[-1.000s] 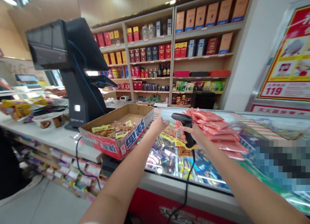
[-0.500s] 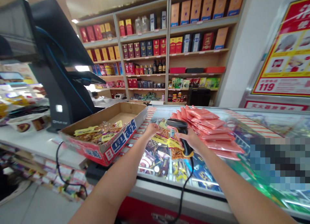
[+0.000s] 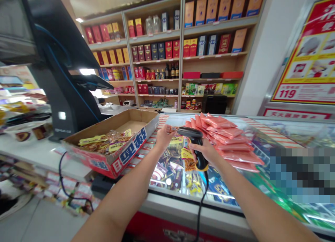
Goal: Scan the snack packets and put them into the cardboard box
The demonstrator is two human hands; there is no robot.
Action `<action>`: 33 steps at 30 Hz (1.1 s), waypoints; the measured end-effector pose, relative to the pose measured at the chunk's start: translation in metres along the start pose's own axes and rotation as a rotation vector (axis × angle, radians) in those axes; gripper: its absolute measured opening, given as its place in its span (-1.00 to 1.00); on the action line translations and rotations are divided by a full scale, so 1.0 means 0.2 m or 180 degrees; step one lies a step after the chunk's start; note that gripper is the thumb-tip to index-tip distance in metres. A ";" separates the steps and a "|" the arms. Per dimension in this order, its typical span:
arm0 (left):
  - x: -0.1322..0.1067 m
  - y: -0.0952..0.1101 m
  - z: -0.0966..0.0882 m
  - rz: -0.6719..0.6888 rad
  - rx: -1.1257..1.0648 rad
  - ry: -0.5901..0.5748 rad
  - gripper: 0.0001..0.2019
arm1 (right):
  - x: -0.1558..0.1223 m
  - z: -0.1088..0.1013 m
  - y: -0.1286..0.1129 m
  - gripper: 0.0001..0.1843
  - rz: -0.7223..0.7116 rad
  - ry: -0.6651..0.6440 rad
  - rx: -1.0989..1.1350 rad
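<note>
My right hand is wrapped round the handle of a black barcode scanner, its head pointing left over the glass counter. My left hand pinches a small yellow-and-brown snack packet in front of the scanner's head. The scanner hides part of that packet. Below the scanner, another snack packet lies on the glass. To the left stands an open cardboard box with several similar snack packets in one end.
A pile of pink-red packages lies right of my right hand on the glass-topped counter. A black screen stand rises behind the box. The scanner's cable hangs over the front edge. Shelves of boxes line the back.
My left hand has lifted its snack packet slightly up and away from the counter, closer to the scanner's head. The scanner has tilted and shifted slightly; my right hand keeps its grip.
</note>
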State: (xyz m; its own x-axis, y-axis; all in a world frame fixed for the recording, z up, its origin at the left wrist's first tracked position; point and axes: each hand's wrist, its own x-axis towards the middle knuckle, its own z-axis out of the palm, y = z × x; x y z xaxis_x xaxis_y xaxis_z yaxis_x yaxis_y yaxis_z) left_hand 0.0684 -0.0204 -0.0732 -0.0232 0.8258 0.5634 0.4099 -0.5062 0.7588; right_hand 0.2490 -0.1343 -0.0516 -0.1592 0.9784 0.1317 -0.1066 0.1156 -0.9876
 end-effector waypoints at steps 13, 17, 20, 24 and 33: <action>-0.02 0.10 -0.04 -0.0169 0.0435 -0.0115 -0.81 | -0.01 -0.01 0.00 -0.73 0.0044 -0.0139 -0.0141; -0.03 0.10 -0.04 -0.0180 0.0398 -0.0107 -0.79 | -0.01 0.00 0.00 -0.72 0.0048 -0.0110 -0.0070; -0.03 0.10 -0.04 -0.0157 0.0336 -0.0128 -0.79 | -0.01 0.00 0.01 -0.70 0.0020 -0.0097 -0.0053; -0.01 0.12 -0.08 -0.0233 0.0366 0.0019 -0.80 | 0.01 0.00 0.02 -0.68 0.0061 -0.0204 -0.0164; 0.02 0.32 -0.59 -0.0136 0.0426 0.1049 -0.70 | 0.07 0.25 -0.19 -0.67 -0.0092 -0.0646 -0.0118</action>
State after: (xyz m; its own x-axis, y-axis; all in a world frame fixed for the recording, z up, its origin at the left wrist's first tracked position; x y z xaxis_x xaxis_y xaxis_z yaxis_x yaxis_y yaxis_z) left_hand -0.0133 -0.0783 0.0155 -0.3269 0.7100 0.6237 0.5175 -0.4177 0.7468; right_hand 0.2025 -0.1343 -0.0082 -0.3514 0.9205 0.1710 -0.0785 0.1531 -0.9851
